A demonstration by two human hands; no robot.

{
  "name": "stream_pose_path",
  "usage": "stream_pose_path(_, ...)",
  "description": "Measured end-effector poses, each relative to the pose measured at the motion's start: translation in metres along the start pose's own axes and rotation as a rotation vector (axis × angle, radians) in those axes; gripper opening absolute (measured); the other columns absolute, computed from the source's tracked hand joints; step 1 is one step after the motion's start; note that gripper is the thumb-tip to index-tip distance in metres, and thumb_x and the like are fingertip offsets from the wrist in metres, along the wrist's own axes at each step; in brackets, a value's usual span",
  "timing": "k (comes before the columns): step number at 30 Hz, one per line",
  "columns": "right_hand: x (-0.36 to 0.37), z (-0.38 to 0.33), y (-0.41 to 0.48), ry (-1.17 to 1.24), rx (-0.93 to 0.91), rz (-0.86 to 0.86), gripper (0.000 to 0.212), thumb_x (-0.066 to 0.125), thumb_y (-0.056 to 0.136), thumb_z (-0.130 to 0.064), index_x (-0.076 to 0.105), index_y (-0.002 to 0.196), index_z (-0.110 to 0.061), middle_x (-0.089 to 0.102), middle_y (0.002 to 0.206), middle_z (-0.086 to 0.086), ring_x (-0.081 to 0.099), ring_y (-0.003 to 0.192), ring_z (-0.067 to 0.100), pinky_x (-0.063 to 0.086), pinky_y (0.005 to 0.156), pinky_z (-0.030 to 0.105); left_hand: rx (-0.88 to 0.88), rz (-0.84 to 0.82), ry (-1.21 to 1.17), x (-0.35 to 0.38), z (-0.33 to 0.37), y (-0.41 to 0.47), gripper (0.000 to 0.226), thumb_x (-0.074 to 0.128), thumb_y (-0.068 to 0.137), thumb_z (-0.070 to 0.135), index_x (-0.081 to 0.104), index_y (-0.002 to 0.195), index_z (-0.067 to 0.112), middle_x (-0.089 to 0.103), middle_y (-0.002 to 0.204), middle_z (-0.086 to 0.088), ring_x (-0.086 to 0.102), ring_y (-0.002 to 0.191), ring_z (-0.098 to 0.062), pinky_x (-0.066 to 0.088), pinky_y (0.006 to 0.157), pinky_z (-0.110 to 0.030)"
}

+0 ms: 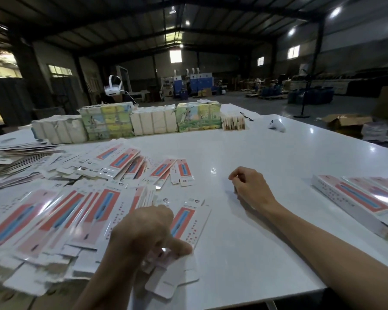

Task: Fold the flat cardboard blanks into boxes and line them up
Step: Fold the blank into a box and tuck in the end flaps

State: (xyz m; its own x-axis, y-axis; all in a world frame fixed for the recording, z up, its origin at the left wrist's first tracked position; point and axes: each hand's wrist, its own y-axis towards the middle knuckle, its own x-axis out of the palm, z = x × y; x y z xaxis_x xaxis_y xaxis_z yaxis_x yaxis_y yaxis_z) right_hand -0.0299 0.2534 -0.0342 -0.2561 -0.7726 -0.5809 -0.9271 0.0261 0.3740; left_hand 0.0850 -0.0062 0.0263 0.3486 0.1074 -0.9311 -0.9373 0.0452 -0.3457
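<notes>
A big heap of flat cardboard blanks [61, 211], white with red and blue panels, covers the left half of the white table [244, 242]. My left hand [143, 231] lies on the heap's right edge, fingers curled, thumb pressing on the top blank [188, 222]; its white end flaps [173, 280] reach toward the near edge. My right hand [249, 184] rests on the bare tabletop in the middle, fingers loosely curled, holding nothing. At the right edge several folded boxes [363, 202] lie side by side in a row.
Wrapped bundles of stock [130, 121] stand in a line along the table's far side, with a small pack [233, 123] and a white object [277, 125] to their right. A white headset [113, 87] sits behind them. An open carton [345, 121] lies on the floor at right.
</notes>
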Motion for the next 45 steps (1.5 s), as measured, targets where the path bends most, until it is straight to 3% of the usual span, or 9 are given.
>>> stream_pose_path(10, -0.002, -0.001, 0.002, 0.369, 0.064, -0.038, 0.032, 0.047, 0.111, -0.03, 0.071, 0.097, -0.014, 0.07, 0.081, 0.004, 0.067, 0.074, 0.022, 0.052, 0.057, 0.025, 0.37, -0.043, -0.397, -0.026, 0.012, 0.003, 0.039, 0.074, 0.098, 0.029, 0.051, 0.129, 0.029, 0.068, 0.122, 0.005, 0.073, 0.108, -0.015, 0.063, 0.093, -0.037)
stream_pose_path(14, -0.012, -0.007, 0.0, 0.846, 0.255, -0.138, 0.058, 0.041, 0.106, -0.063, 0.072, 0.115, -0.016, 0.075, 0.091, 0.007, 0.074, 0.082, 0.031, 0.059, 0.079, 0.042, 0.441, 0.152, -0.572, -0.049, 0.022, 0.011, 0.067, 0.086, 0.08, 0.042, 0.055, 0.139, 0.039, 0.067, 0.131, 0.001, 0.074, 0.106, -0.018, 0.063, 0.093, -0.037)
stream_pose_path(19, -0.028, -0.001, 0.004, 0.905, 0.171, -0.084, 0.041, 0.075, 0.088, -0.047, 0.077, 0.116, -0.019, 0.076, 0.097, 0.01, 0.076, 0.093, 0.043, 0.063, 0.085, 0.055, 0.479, 0.19, -0.602, -0.063, 0.046, 0.029, 0.065, 0.089, 0.082, 0.037, 0.058, 0.139, 0.041, 0.072, 0.124, 0.0, 0.077, 0.097, -0.018, 0.066, 0.086, -0.036)
stream_pose_path(23, -0.037, 0.007, 0.006, 0.902, 0.146, -0.151, 0.038, 0.08, 0.082, -0.037, 0.08, 0.115, -0.018, 0.078, 0.107, 0.017, 0.077, 0.094, 0.031, 0.064, 0.074, 0.031, 0.431, 0.172, -1.037, -0.062, 0.051, 0.05, 0.058, 0.087, 0.083, 0.038, 0.067, 0.136, 0.027, 0.081, 0.104, -0.008, 0.08, 0.088, -0.018, 0.065, 0.075, -0.031)
stream_pose_path(29, -0.034, 0.016, 0.018, 1.124, 0.349, 0.073, 0.008, 0.081, 0.089, -0.018, 0.085, 0.094, -0.014, 0.08, 0.1, 0.016, 0.078, 0.08, 0.018, 0.059, 0.061, 0.022, 0.257, -0.179, -2.094, -0.029, 0.042, 0.083, 0.068, 0.035, 0.111, 0.056, 0.06, 0.137, -0.002, 0.072, 0.119, -0.033, 0.078, 0.094, -0.036, 0.067, 0.075, -0.039)
stream_pose_path(32, -0.033, 0.022, 0.02, 1.139, 0.419, 0.175, 0.009, 0.079, 0.093, -0.016, 0.082, 0.099, -0.011, 0.081, 0.095, 0.013, 0.079, 0.074, 0.016, 0.058, 0.055, 0.022, 0.292, -0.11, -1.833, -0.013, 0.059, 0.089, 0.034, 0.051, 0.109, 0.008, 0.057, 0.142, 0.0, 0.072, 0.128, -0.023, 0.077, 0.107, -0.033, 0.066, 0.084, -0.036)
stream_pose_path(34, -0.031, 0.023, 0.019, 1.087, 0.433, 0.198, 0.01, 0.077, 0.096, -0.019, 0.079, 0.103, -0.013, 0.082, 0.091, 0.008, 0.08, 0.075, 0.017, 0.06, 0.057, 0.024, 0.35, -0.102, -1.69, -0.004, 0.074, 0.09, 0.049, 0.061, 0.098, -0.012, 0.056, 0.143, 0.009, 0.066, 0.139, -0.015, 0.071, 0.119, -0.03, 0.062, 0.095, -0.039)
stream_pose_path(40, -0.016, 0.0, 0.006, 0.94, 0.249, 0.037, 0.017, 0.082, 0.092, -0.022, 0.076, 0.104, -0.01, 0.08, 0.097, 0.015, 0.08, 0.087, 0.031, 0.065, 0.072, 0.039, 0.603, 0.241, -1.837, 0.02, 0.094, 0.096, 0.044, 0.059, 0.102, 0.029, 0.056, 0.145, 0.02, 0.068, 0.139, -0.007, 0.064, 0.132, -0.027, 0.055, 0.108, -0.046)
stream_pose_path(45, -0.013, 0.001, 0.007, 0.895, 0.339, 0.209, 0.018, 0.079, 0.094, -0.023, 0.072, 0.106, -0.011, 0.081, 0.094, 0.009, 0.08, 0.087, 0.029, 0.065, 0.081, 0.045, 0.69, 0.186, -1.53, 0.031, 0.085, 0.098, 0.069, 0.07, 0.093, -0.002, 0.054, 0.138, 0.048, 0.071, 0.135, 0.004, 0.062, 0.133, -0.018, 0.053, 0.11, -0.037)
